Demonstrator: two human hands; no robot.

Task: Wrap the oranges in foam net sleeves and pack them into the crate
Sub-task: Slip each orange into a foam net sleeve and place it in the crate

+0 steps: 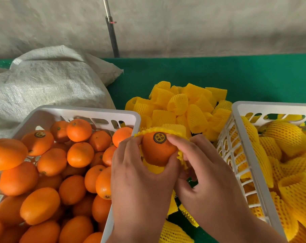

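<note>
Between two crates I hold one orange [157, 151] with a round black-and-gold sticker facing up. A yellow foam net sleeve [166, 129] is stretched round its far end and sides. My left hand [140, 183] grips the orange and sleeve from the left and below. My right hand [205, 174] pinches the sleeve's edge on the right. The white crate on the left [48, 111] is full of bare oranges [48, 162]. The white crate on the right [243, 155] holds several sleeved oranges [287, 137].
A pile of loose yellow foam sleeves [182, 104] lies on the green table cover [254, 76] behind my hands, and a few more sleeves [175, 232] lie below them. A grey woven sack [48, 83] sits at the back left. A dark pole [112, 35] stands against the wall.
</note>
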